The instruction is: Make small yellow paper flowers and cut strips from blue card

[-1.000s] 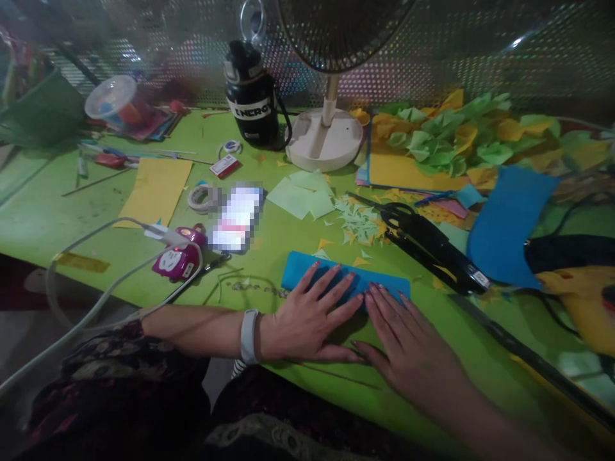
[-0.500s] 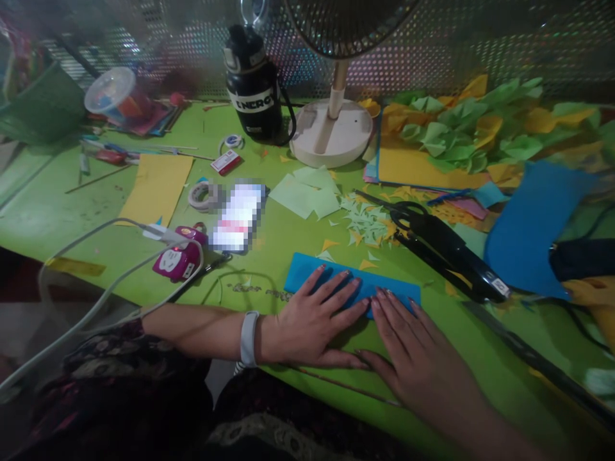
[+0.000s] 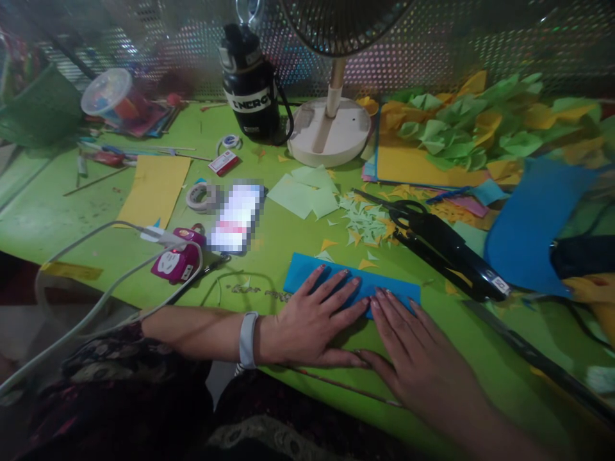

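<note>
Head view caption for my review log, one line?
Left hand and right hand rest flat on a blue paper strip on a green table.

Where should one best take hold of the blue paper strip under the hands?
Pinch the blue paper strip at its bare left end, coming from the left and above. It lies flat on the green table, and the left hand and right hand cover its middle, so that end is free.

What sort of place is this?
Probably a paper-craft table: there's a blue paper strip, scissors, and heaps of cut green and yellow paper shapes.
</note>
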The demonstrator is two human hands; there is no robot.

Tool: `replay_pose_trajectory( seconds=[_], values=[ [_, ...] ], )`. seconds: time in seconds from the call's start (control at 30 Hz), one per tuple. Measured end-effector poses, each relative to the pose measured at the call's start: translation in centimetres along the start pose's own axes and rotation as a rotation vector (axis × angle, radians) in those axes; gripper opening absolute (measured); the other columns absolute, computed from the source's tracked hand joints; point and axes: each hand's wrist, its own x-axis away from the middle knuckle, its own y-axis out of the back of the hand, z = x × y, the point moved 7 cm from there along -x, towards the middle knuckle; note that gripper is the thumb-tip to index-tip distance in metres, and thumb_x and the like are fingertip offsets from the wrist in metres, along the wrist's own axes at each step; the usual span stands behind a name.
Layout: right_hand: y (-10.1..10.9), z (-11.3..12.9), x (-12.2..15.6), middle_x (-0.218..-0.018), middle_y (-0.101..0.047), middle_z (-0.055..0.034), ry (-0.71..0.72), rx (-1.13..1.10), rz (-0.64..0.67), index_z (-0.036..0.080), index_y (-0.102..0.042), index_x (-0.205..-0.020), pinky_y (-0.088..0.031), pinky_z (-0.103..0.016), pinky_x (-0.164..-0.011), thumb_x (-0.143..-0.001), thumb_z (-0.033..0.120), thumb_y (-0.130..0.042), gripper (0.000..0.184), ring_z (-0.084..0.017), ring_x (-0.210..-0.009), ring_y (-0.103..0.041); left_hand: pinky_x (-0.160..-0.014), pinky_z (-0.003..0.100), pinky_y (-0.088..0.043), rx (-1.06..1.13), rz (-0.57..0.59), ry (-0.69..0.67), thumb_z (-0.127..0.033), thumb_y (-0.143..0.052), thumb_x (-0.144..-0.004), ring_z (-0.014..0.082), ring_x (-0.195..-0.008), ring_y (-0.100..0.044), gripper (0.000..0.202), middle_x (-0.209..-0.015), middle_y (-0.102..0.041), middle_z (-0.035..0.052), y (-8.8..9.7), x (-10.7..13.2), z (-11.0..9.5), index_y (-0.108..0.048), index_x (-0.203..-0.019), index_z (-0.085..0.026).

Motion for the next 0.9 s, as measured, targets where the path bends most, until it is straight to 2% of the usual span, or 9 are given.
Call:
replay_pose_trajectory(
  seconds=[0.2,0.4,0.67,0.9],
  values=[
    [0.34,0.02,-0.32,-0.141,-0.059,-0.0272,-0.03,0.012,-0.004,-0.004,-0.043,-0.148,-0.046,-0.053,-0.11,-0.101,0.041,-0.051,0.066,-0.037,-0.133,-0.055,-0.126,0.056,-0.01,-0.019,0.008,-0.014,-0.078,-0.029,-0.092,0.0342,-0.154,-0.023,0.088,-0.164,-0.034,0.0143,0.26,0.09,0.01,-0.036,-0.156,-0.018],
    [0.44,0.38,-0.49,-0.144,-0.055,-0.0268,-0.019,0.035,0.06,-0.005,-0.055,-0.139,-0.046,-0.052,-0.113,-0.099,0.046,-0.054,0.064,-0.036,-0.139,-0.05,-0.126,0.055,-0.011,-0.055,0.013,-0.04,-0.074,-0.036,-0.093,0.0346,-0.153,-0.026,0.086,-0.164,-0.033,0.0131,0.87,0.18,0.03,-0.033,-0.158,-0.018],
    [0.3,0.49,-0.55,-0.147,-0.053,-0.024,-0.053,0.018,0.076,-0.001,-0.055,-0.141,-0.045,-0.052,-0.115,-0.101,0.048,-0.049,0.064,-0.035,-0.141,-0.048,-0.126,0.054,-0.012,-0.065,-0.02,-0.048,-0.073,-0.042,-0.092,0.0356,-0.153,-0.027,0.084,-0.163,-0.034,0.014,0.61,0.35,0.1,-0.041,-0.154,-0.017],
    [-0.02,0.51,-0.38,-0.149,-0.049,-0.0283,-0.069,-0.03,0.09,-0.005,-0.05,-0.144,-0.042,-0.054,-0.116,-0.098,0.048,-0.054,0.07,-0.037,-0.144,-0.043,-0.126,0.054,-0.013,-0.069,-0.057,-0.058,-0.071,-0.044,-0.092,0.0356,-0.152,-0.028,0.082,-0.162,-0.036,0.0151,0.64,0.44,0.06,-0.044,-0.153,-0.016]
  ],
)
